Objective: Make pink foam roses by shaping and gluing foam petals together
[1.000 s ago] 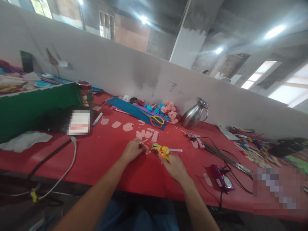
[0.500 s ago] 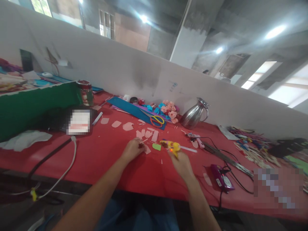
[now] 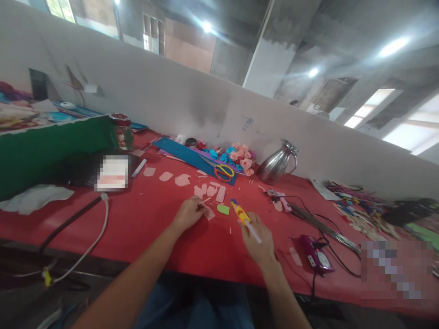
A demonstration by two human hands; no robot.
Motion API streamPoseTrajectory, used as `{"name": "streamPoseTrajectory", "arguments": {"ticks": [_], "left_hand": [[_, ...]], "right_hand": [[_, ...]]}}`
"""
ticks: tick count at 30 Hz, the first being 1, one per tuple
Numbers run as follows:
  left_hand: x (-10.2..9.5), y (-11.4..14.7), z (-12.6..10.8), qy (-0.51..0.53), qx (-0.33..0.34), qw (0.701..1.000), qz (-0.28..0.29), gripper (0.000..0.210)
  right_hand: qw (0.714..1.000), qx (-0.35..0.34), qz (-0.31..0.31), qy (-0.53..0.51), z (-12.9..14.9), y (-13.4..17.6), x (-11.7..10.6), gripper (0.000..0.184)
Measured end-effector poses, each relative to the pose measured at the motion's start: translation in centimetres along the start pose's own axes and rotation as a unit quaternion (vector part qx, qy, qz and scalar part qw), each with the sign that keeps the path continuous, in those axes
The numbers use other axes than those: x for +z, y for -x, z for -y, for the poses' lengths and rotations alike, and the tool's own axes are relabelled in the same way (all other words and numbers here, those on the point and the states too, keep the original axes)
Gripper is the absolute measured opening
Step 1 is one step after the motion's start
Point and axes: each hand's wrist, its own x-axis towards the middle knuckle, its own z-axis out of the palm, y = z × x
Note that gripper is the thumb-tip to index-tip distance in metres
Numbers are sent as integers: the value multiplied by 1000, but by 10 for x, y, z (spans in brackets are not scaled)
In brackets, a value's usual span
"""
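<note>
My left hand (image 3: 188, 214) is closed, pinching a thin pale pink stick (image 3: 205, 200) just over the red tabletop. Beside its fingertips lies a pink paper piece (image 3: 209, 212); whether they touch it I cannot tell. In my right hand (image 3: 259, 237) is a yellow hot glue gun (image 3: 241, 214), its blue nozzle pointing up and away from me. A clear glue stick (image 3: 253, 232) juts out of its back end, over the hand. Between the hands lies a small green paper piece (image 3: 223, 209). Several pink paper cutouts (image 3: 183, 179) are spread beyond my left hand.
Scissors (image 3: 224, 172) with red and yellow handles lie on a blue sheet (image 3: 185, 155), near pink paper flowers (image 3: 244, 157). Behind stands a steel jug (image 3: 276, 162). At right are a purple power box (image 3: 316, 253) with cables and metal rods (image 3: 322, 228). A lidded jar (image 3: 122, 132) stands left.
My right hand has turned the glue gun from pointing left to pointing away from me, and the glue stick now slants back over the hand. My left hand stays nearly still.
</note>
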Motion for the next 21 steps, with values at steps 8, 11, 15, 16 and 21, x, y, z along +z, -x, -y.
{"name": "streamPoseTrajectory", "arguments": {"ticks": [8,11,15,16,21], "left_hand": [[-2,-1,-4,-17,-10,1000,9,17],[-3,0,-5,-14,-2,1000,9,18],[-2,-1,-3,1,2,1000,7,13],[-2,-1,-2,3,4,1000,5,12],[0,-1,1,-3,4,1000,2,14]], "right_hand": [[968,-179,46,171,-5,-5,2,28],[954,-210,85,195,-1,-4,1,29],[950,-222,102,193,0,2,-6,31],[951,-221,106,187,-1,4,-8,31],[980,-123,155,14,-12,8,-13,22]]}}
